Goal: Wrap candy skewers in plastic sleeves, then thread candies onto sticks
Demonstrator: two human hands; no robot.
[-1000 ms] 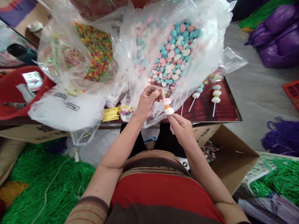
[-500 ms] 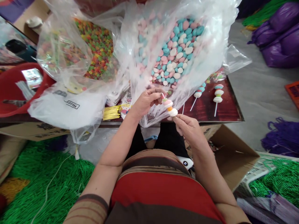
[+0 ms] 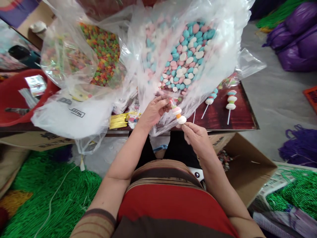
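My right hand (image 3: 196,134) is closed, thumb and fingers pinching the lower end of a candy skewer (image 3: 178,114). The skewer tilts up to the left, threaded with white, orange and pink candies and a green piece near its top. At that top end my left hand (image 3: 155,110) is closed in a pinch on a small red or pink candy; its fingers partly hide it. Just behind the hands lies a large clear bag of pink, blue and white candies (image 3: 183,61). Two finished-looking candy skewers, one of them upright-stacked (image 3: 231,100), lie on the dark red table (image 3: 244,114) to the right.
On the left are a bag of colourful ring candies (image 3: 106,56), a white plastic bag (image 3: 69,114), a red basin (image 3: 15,82) and yellow twist ties (image 3: 118,121). An open cardboard box (image 3: 250,168) stands below the table at right. Green strands (image 3: 56,195) cover the floor at left.
Both hands have shifted slightly left with the skewer, and the left fingertips stay at its top end. The view has moved a little; the other things lie as before.
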